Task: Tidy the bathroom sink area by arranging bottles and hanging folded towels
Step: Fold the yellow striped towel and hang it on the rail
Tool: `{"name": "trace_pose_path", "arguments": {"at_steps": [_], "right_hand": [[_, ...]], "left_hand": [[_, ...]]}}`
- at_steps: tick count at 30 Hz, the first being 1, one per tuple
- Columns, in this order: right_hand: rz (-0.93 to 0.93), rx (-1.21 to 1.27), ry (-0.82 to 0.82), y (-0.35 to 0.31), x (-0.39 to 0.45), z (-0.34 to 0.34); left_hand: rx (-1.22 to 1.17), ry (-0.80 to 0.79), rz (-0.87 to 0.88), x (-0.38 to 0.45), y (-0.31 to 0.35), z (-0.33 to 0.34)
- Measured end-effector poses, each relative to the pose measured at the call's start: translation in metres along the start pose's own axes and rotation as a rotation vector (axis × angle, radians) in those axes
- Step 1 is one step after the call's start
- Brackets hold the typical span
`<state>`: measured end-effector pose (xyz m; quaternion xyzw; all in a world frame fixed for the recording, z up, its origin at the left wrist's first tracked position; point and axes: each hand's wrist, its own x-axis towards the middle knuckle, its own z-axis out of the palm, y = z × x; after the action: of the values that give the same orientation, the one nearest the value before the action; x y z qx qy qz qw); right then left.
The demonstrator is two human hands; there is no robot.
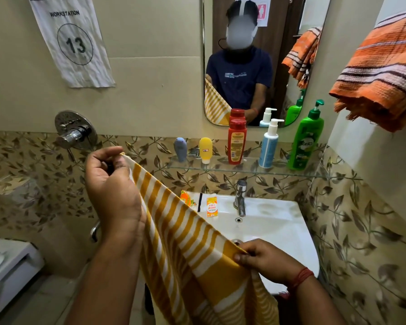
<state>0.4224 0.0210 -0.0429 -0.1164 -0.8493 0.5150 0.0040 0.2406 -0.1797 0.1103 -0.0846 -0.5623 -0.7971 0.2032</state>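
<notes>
Hidden or cut off: the lower end of the yellow striped towel (188, 254) runs out of the bottom edge; the orange striped towel (382, 73) is cut by the right edge, so what it hangs on cannot be seen; the sink (274, 221) is partly covered by the cloth and the right hand; small print on the bottles is too fine to read, apart from the brand word on the green one.
Yellow striped towel: stretched in a slope between both hands in front of the sink, high at the left, low at the right, the rest hanging down.
Orange striped towel: hanging folded at the upper right, well apart from both hands.
Glass shelf (244, 171): carries 5 containers in a row under the mirror (249, 43) — grey tube (181, 148), yellow tube (205, 150), red bottle (237, 141), white and blue pump bottle (268, 146), green pump bottle (306, 139).
Sink rim: 2 small orange packets (212, 207) lie left of the tap (240, 198).
Left hand (110, 181): raised, fingers (117, 164) curled and pinching the towel's upper corner.
Right hand (267, 260): lower, over the basin, fingers clenched on the towel's upper edge.
</notes>
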Motion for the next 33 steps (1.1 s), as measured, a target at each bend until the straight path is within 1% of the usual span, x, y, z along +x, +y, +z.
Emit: {"name": "trace_pose_path", "arguments": {"at_steps": [2, 3, 4, 6, 8, 11, 13, 14, 16, 18, 21, 24, 27, 31, 33], "right_hand": [[-0.015, 0.198, 0.068, -0.001, -0.005, 0.003], [-0.018, 0.307, 0.124, -0.005, -0.006, 0.004], [-0.025, 0.393, 0.178, -0.012, -0.007, 0.006], [-0.056, 0.448, 0.235, -0.033, -0.005, 0.007], [-0.117, 0.303, 0.266, -0.060, 0.001, 0.008], [-0.201, -0.033, 0.335, -0.107, 0.014, 0.007], [-0.264, -0.249, 0.377, -0.134, 0.020, 0.005], [-0.280, -0.333, 0.395, -0.144, 0.022, 0.003], [-0.277, -0.443, 0.435, -0.154, 0.025, 0.002], [-0.277, -0.494, 0.482, -0.155, 0.027, 0.002], [-0.239, -0.497, 0.529, -0.147, 0.029, 0.003], [-0.190, -0.488, 0.551, -0.137, 0.027, 0.008], [-0.155, -0.389, 0.530, -0.123, 0.023, 0.013], [-0.027, -0.114, 0.382, -0.098, 0.011, 0.018], [0.047, -0.023, 0.324, -0.084, 0.005, 0.023]], "left_hand": [[0.032, -0.026, -0.011, 0.001, -0.003, -0.003], [0.072, -0.076, 0.004, 0.000, -0.004, -0.004], [0.121, -0.162, 0.019, -0.002, -0.005, -0.005], [0.215, -0.419, 0.015, -0.009, -0.008, -0.004], [0.279, -0.724, -0.030, -0.020, -0.016, 0.001], [0.348, -1.143, -0.050, -0.032, -0.033, 0.005], [0.373, -1.347, -0.039, -0.036, -0.040, 0.005], [0.372, -1.406, -0.038, -0.034, -0.042, 0.004], [0.328, -1.427, -0.057, -0.026, -0.046, 0.002], [0.231, -1.397, -0.062, -0.018, -0.051, 0.000], [0.135, -1.395, -0.045, -0.008, -0.058, -0.002], [0.117, -1.381, -0.066, -0.006, -0.064, 0.000], [0.109, -1.365, -0.099, -0.011, -0.072, 0.005], [0.100, -1.245, -0.159, -0.021, -0.074, 0.010], [0.100, -1.192, -0.193, -0.023, -0.072, 0.013]]}}
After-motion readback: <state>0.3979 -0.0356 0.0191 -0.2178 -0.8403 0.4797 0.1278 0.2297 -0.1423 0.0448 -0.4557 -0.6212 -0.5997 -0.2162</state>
